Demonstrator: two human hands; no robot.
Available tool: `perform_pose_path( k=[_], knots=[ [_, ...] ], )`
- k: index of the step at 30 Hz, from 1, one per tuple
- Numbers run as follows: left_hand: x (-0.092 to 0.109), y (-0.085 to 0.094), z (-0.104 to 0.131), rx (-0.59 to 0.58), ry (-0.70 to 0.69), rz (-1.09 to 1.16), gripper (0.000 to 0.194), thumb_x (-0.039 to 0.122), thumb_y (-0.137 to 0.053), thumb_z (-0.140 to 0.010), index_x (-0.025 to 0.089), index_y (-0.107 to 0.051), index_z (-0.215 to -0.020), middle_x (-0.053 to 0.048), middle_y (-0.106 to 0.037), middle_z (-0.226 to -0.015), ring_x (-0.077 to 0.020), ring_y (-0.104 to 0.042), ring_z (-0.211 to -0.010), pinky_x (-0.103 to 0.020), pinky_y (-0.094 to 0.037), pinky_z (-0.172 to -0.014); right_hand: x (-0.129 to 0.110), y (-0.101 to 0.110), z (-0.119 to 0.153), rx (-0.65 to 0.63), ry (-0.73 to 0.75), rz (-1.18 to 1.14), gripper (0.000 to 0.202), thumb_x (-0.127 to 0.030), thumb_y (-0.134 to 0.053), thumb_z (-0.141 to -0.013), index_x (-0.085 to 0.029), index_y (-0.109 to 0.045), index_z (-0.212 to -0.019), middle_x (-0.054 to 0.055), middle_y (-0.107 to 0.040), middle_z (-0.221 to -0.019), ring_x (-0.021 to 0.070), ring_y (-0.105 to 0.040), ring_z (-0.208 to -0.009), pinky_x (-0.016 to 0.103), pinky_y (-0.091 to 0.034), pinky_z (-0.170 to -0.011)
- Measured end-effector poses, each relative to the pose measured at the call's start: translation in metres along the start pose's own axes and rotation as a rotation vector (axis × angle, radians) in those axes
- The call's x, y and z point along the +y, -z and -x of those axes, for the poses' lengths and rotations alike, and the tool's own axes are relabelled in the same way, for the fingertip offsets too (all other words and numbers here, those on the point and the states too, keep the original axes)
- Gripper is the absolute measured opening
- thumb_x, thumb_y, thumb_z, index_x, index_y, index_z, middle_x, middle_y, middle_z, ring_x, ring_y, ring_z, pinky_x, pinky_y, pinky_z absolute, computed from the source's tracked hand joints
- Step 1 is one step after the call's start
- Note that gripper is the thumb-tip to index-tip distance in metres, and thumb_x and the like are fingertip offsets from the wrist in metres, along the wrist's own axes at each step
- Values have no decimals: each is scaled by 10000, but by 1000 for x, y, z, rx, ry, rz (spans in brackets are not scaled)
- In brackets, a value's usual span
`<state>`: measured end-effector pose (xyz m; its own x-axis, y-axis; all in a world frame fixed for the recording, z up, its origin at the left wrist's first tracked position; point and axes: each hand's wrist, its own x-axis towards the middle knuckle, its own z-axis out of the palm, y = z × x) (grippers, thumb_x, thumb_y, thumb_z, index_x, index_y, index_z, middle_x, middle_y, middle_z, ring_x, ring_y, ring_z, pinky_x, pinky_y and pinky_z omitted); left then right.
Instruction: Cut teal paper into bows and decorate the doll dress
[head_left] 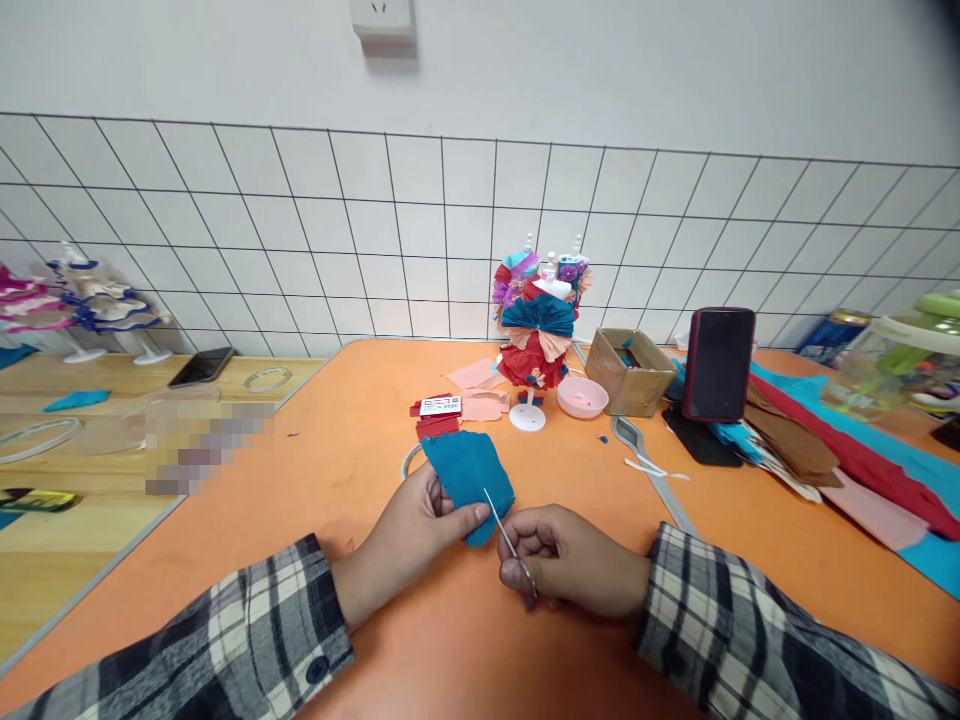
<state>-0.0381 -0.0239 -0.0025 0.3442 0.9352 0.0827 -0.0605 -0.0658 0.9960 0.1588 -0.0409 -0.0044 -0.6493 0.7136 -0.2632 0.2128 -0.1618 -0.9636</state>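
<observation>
L grip (409,525): sheet (466,475), R (574,560): scissors (506,537)

No legible text; print on white label (440,406) too small.

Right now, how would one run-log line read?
left hand: holding squarish teal paper sheet | right hand: holding slim silver metal scissors

Left hand (409,530) holding wrinkled teal crepe-paper piece (466,475), right hand (566,558) holding slim silver metal scissors (502,527), smooth orange tabletop (427,650) beneath
</observation>
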Motion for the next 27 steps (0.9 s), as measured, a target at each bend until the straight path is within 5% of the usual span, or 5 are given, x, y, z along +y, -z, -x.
perform_pose_path(
  k=[27],
  knots=[
    [3,-4,2,-61,43,-5,362,326,-760,-718,179,-496,-918,16,-597,-785,-134,-578,-705,-247,-473,-628,-2,1,1,-24,56,-34,332,-447,-691,-726,-158,-569,-832,-24,-554,-625,86,-491,-532,165,-370,-435]
  ],
)
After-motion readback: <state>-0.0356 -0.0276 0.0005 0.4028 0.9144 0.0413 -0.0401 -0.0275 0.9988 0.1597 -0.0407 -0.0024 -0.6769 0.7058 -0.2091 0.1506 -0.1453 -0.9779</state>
